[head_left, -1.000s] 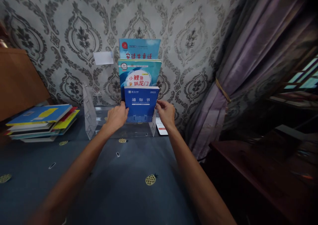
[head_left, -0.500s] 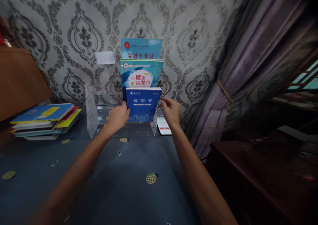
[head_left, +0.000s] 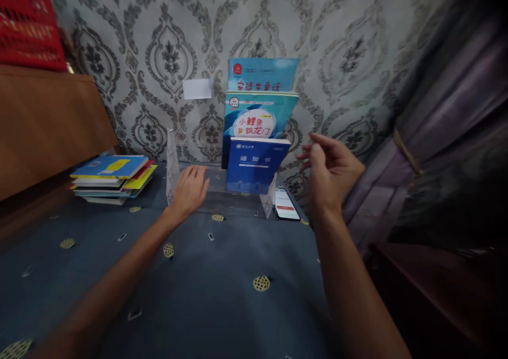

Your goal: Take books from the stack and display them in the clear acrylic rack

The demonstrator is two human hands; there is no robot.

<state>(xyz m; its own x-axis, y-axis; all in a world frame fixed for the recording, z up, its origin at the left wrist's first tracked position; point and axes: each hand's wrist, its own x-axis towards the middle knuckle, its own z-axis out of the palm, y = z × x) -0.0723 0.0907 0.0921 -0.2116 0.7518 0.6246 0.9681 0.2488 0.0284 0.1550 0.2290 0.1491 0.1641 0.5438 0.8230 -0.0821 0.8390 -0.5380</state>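
A clear acrylic book rack point(head_left: 171, 176) stands against the wall, with three books upright on its right side in steps. At the front is a dark blue book point(head_left: 256, 176) with white lettering. Behind it rise a teal book point(head_left: 283, 108) and, at the back, a light blue book point(head_left: 273, 68). My left hand point(head_left: 191, 190) hovers at the rack's left part, fingers extended, holding nothing. To the right of the books, apart from them, my right hand point(head_left: 333, 171) is in the air with its fingers spread and nothing in it.
A stack of books point(head_left: 111, 176) lies at the left on the patterned tablecloth point(head_left: 206, 295). Right of the rack rests a lit phone point(head_left: 286, 204). A white card point(head_left: 197, 89) is on the wall. A curtain point(head_left: 381, 190) hangs at right; a red basket point(head_left: 29, 23) sits upper left.
Both hands have let go of the dark blue book and moved apart, left hand leftward, right hand rightward. The book stays in the rack. The view has turned left.
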